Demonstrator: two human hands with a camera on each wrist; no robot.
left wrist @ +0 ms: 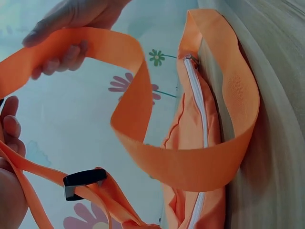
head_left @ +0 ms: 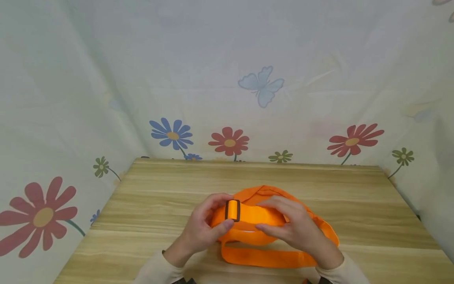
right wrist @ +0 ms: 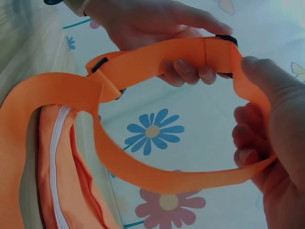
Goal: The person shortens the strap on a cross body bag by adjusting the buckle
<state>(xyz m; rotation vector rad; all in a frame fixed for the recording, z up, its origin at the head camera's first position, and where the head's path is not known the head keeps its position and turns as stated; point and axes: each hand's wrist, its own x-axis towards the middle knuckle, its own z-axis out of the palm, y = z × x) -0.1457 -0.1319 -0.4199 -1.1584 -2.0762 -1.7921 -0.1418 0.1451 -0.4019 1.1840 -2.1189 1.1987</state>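
Observation:
An orange bag (head_left: pixel 263 191) with a white zipper (left wrist: pixel 197 90) lies on the table, its wide orange strap (head_left: pixel 255 215) raised above it in loops. My left hand (head_left: pixel 203 225) grips the strap near a black slide buckle (head_left: pixel 227 211), thumb on one side and fingers on the other. To the right, my right hand (head_left: pixel 299 225) holds another stretch of the same strap between thumb and curled fingers. A second black slider (right wrist: pixel 100 64) sits on the strap in the right wrist view. Part of the bag is hidden behind the strap and hands.
The wood-grain table (head_left: pixel 159 189) extends around the bag on all sides. A pale cloth wall (head_left: pixel 198 86) printed with flowers and a butterfly stands behind the table and along its left and right sides. A loose strap loop (head_left: pixel 266 257) lies near the front.

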